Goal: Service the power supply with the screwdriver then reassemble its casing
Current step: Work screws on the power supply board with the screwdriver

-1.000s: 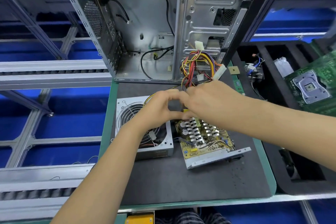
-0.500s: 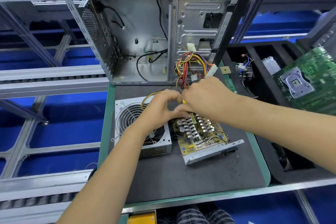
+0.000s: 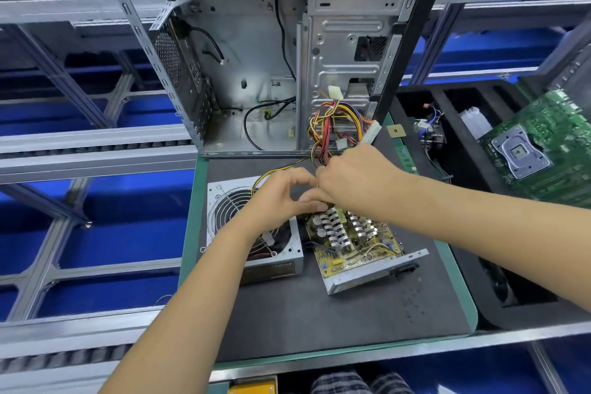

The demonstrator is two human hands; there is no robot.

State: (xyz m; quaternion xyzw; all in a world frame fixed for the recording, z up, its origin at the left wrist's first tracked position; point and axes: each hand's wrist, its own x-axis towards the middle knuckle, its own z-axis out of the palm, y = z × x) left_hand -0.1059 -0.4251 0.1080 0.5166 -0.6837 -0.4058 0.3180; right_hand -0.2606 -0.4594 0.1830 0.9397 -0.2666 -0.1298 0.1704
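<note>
This is an electronics assembly or repair line in a factory workshop. The landmark is the open computer case, a bare metal tower standing at the back of a dark anti-static mat on a green-edged counter. Left of the case, grey roller conveyor rails run over blue bins. Right of the case, a black foam tray holds loose parts, with a green motherboard resting on it. In front of the case lie an opened power supply board and its fan housing.
</note>
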